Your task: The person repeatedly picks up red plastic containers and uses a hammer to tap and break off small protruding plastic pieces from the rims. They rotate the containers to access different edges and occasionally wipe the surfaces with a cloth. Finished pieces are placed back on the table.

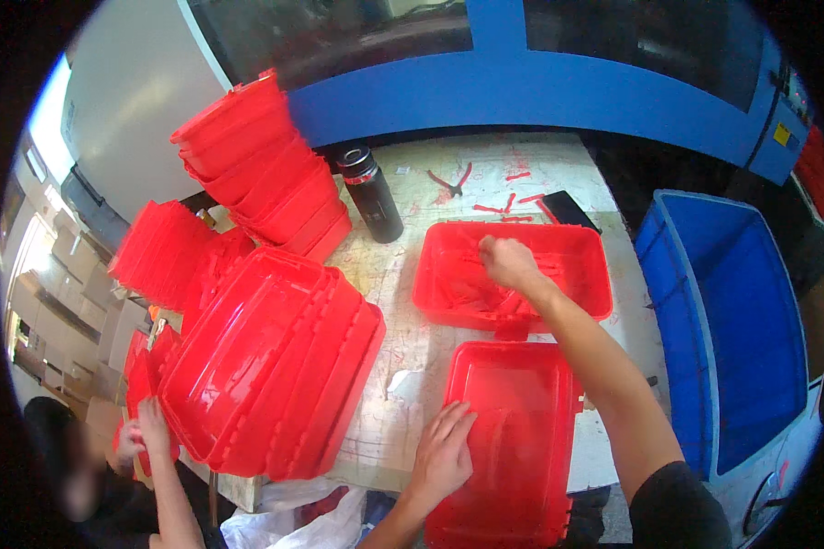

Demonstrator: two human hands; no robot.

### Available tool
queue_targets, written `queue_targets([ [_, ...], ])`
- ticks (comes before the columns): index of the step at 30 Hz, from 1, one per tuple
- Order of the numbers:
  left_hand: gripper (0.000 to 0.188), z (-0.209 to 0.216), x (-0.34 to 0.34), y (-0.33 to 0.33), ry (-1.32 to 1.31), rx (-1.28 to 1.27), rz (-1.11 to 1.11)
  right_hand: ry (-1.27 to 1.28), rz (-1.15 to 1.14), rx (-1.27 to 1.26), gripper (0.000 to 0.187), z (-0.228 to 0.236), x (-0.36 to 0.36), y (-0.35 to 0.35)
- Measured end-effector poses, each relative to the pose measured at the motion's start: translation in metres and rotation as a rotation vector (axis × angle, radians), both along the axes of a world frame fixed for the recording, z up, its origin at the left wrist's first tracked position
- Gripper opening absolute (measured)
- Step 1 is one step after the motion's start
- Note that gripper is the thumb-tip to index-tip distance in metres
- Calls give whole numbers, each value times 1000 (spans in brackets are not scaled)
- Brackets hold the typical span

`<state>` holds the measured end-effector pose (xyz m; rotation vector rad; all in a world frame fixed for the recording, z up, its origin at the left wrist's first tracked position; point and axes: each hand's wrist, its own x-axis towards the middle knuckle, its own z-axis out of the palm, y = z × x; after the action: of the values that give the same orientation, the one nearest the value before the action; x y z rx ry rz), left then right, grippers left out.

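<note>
A shallow red plastic tray [513,430] lies near the table's front edge, its near end reaching past that edge. My left hand [444,457] grips its left rim, the fingers bent over the edge. Beyond it stands a red plastic bin [568,306] with many small red plastic pieces [467,288] inside. Over that bin is my right hand [511,263], its fingers drawn together in a pinch. Whatever sits between those fingertips is too small or hidden to make out.
Stacked red trays [275,366] fill the left side, with taller stacks [265,174] behind. A black bottle [373,197], pliers [454,183], loose red pieces [494,209] and a dark phone-like slab [569,210] lie farther back. Right is a blue crate [705,320]. Another person's hands [151,430] work at left.
</note>
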<state>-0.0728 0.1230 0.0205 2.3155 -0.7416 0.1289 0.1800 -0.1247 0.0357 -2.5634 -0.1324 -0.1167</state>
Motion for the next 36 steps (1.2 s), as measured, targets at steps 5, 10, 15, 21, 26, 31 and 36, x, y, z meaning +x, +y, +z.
queue_targets([
  [5, 32, 24, 13, -17, 316, -486, 45, 31, -11, 1218, 22, 60, -94, -17],
  [10, 41, 70, 40, -48, 503, -951, -86, 303, 164, 1526, 25, 73, -223, -9],
  [15, 29, 95, 36, -66, 709, -756, -432, 246, 205, 1192, 25, 65, -294, -6],
  [21, 15, 69, 45, -77, 808, -562, -494, -48, -9, 606, 22, 51, -333, -11],
  [26, 33, 24, 126, -79, -199, 126, -494, 84, -3, 454, 25, 31, -351, 4],
  [31, 33, 4, 157, -80, 238, 244, -469, 109, 60, -10, 25, 12, -326, 19],
  [36, 32, 6, 138, -65, 413, 292, -624, 75, 38, -360, 13, 2, -302, 12],
])
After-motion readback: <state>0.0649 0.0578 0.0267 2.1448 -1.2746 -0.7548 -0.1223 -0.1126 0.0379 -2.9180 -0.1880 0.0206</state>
